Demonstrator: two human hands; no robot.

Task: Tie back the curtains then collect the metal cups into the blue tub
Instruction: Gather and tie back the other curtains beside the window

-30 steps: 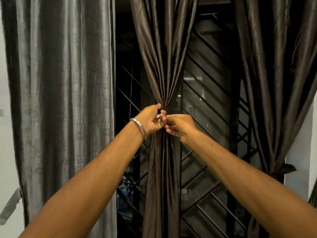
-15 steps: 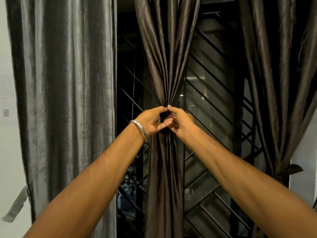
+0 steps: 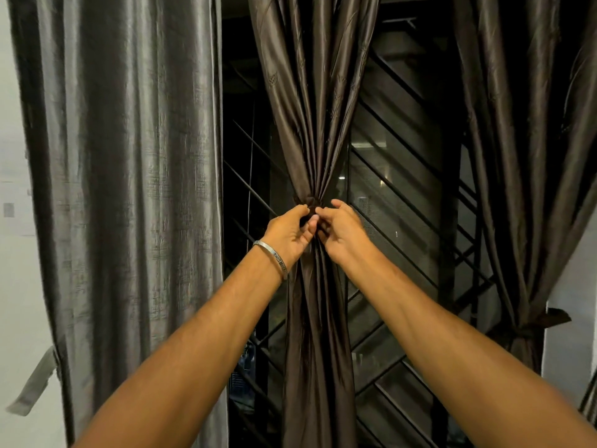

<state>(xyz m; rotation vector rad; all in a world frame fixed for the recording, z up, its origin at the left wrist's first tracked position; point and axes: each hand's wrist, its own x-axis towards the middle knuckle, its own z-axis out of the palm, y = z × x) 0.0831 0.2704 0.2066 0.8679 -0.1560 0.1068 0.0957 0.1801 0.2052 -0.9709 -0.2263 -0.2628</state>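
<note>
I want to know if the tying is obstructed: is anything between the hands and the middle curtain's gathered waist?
Nothing visible. The left hand and right hand both pinch the tie at the middle curtain waist.

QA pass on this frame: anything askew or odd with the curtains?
One thing: the grey curtain on the left hangs loose, its grey tie-back strap dangling free at the edge. The brown right curtain is already tied; both hands, left hand and right hand, pinch the brown middle curtain's knot.

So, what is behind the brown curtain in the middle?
Behind the middle curtain stands a dark window with slanted metal bars. Both hands, left and right, pinch its tie. The fabric covers the glass directly behind it.
</note>
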